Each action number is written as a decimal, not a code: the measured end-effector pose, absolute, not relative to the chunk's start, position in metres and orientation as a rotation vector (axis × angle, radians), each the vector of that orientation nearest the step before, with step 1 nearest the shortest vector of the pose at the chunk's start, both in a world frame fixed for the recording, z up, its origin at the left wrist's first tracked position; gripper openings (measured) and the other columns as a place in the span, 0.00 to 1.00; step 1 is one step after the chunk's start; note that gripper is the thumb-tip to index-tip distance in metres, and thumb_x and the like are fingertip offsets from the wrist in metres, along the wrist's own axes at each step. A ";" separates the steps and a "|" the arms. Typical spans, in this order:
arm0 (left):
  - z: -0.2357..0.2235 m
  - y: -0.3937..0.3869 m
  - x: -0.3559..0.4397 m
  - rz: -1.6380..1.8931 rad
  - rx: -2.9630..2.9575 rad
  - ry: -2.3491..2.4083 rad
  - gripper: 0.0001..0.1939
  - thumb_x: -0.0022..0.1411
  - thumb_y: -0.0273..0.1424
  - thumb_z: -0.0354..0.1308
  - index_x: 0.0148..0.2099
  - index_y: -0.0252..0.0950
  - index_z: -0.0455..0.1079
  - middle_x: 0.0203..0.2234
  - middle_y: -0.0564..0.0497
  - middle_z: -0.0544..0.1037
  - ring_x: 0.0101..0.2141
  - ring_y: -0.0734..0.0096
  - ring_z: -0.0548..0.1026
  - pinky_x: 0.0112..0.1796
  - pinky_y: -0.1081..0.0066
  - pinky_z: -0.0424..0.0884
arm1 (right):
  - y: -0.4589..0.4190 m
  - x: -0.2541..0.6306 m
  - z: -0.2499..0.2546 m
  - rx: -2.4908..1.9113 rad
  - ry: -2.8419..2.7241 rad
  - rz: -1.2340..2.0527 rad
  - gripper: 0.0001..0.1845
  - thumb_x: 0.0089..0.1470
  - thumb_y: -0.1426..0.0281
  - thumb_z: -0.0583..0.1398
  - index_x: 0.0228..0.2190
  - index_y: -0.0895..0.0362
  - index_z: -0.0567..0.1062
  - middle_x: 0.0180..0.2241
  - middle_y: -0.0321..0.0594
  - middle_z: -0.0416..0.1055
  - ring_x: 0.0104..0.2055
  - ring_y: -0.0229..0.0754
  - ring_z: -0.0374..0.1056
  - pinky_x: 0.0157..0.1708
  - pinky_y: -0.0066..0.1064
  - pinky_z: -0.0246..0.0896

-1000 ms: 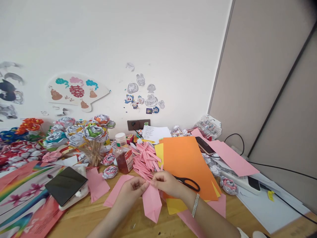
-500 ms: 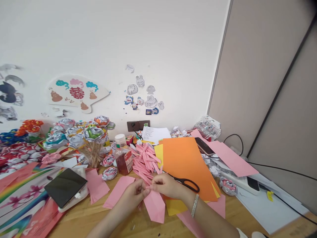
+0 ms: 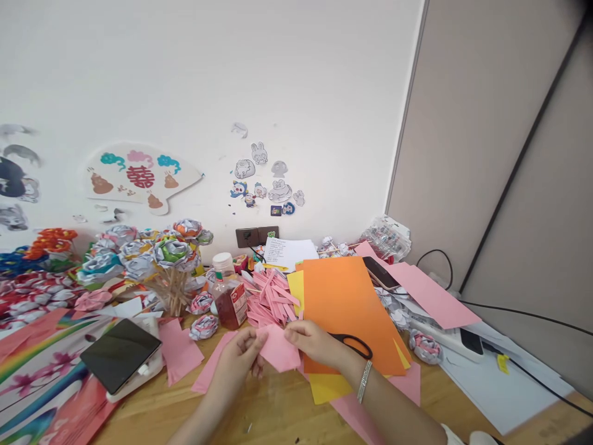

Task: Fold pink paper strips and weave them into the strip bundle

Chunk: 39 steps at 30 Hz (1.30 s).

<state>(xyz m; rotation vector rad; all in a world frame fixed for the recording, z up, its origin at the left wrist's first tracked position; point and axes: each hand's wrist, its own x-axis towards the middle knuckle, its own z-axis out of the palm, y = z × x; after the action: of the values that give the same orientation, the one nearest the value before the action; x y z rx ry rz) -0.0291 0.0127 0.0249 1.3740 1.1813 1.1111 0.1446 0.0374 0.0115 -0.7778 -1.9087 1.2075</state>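
Between my two hands is a piece of pink paper, raised a little over the wooden table. My left hand pinches its left edge between thumb and fingers. At the upper right edge, my right hand grips it with thumb and fingertips; a sparkling bracelet circles that wrist. Just beyond my hands lies a heap of narrow pink paper strips. Black-handled scissors rest on orange paper beside my right forearm, partly hidden by it.
A bottle of red liquid stands left of the strips. Paper flowers crowd the back left. A tablet-like black device lies at left, and a phone at the back right. Cables run along the right side.
The pink paper has been lifted and turned between my hands; its long end hung down toward me before and now it shows as a shorter, wider piece. My hands have moved slightly apart.
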 end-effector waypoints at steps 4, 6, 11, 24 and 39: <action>0.023 0.020 -0.037 1.262 1.189 1.136 0.17 0.42 0.44 0.59 0.26 0.37 0.60 0.10 0.60 0.69 0.12 0.77 0.65 0.17 0.77 0.61 | 0.044 0.142 0.004 -0.670 -1.766 1.465 0.19 0.49 0.54 0.52 0.30 0.59 0.62 0.22 0.35 0.64 0.21 0.31 0.59 0.22 0.23 0.52; 0.022 0.021 -0.039 1.241 1.120 1.123 0.18 0.41 0.44 0.60 0.24 0.38 0.58 0.11 0.59 0.70 0.13 0.76 0.67 0.18 0.75 0.64 | 0.047 0.141 0.001 -0.665 -1.689 1.497 0.20 0.48 0.55 0.53 0.33 0.59 0.61 0.22 0.35 0.65 0.19 0.31 0.59 0.20 0.23 0.52; 0.021 0.016 -0.033 1.010 1.300 1.133 0.17 0.43 0.45 0.58 0.21 0.36 0.60 0.12 0.57 0.70 0.14 0.73 0.69 0.19 0.74 0.64 | 0.047 0.140 0.002 -0.789 -1.617 1.324 0.16 0.48 0.58 0.55 0.27 0.61 0.64 0.21 0.32 0.60 0.20 0.30 0.56 0.21 0.22 0.51; 0.015 0.029 -0.043 1.022 1.260 1.042 0.23 0.45 0.41 0.60 0.42 0.33 0.67 0.13 0.56 0.72 0.15 0.72 0.69 0.21 0.73 0.64 | 0.049 0.144 0.002 -0.709 -1.589 1.444 0.18 0.47 0.59 0.56 0.36 0.60 0.68 0.24 0.35 0.65 0.21 0.31 0.61 0.22 0.24 0.55; 0.020 0.023 -0.044 1.137 1.022 0.932 0.20 0.41 0.36 0.63 0.38 0.32 0.70 0.12 0.53 0.75 0.14 0.73 0.70 0.20 0.75 0.64 | 0.046 0.132 -0.005 -0.610 -1.242 1.559 0.17 0.44 0.67 0.58 0.38 0.62 0.69 0.16 0.33 0.65 0.14 0.32 0.61 0.17 0.23 0.56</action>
<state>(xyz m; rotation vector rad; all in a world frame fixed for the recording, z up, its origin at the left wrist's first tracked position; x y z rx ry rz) -0.0439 0.0232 0.0201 1.0218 0.9320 1.1372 0.1321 0.0455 -0.0045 -0.6098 -1.2423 1.5593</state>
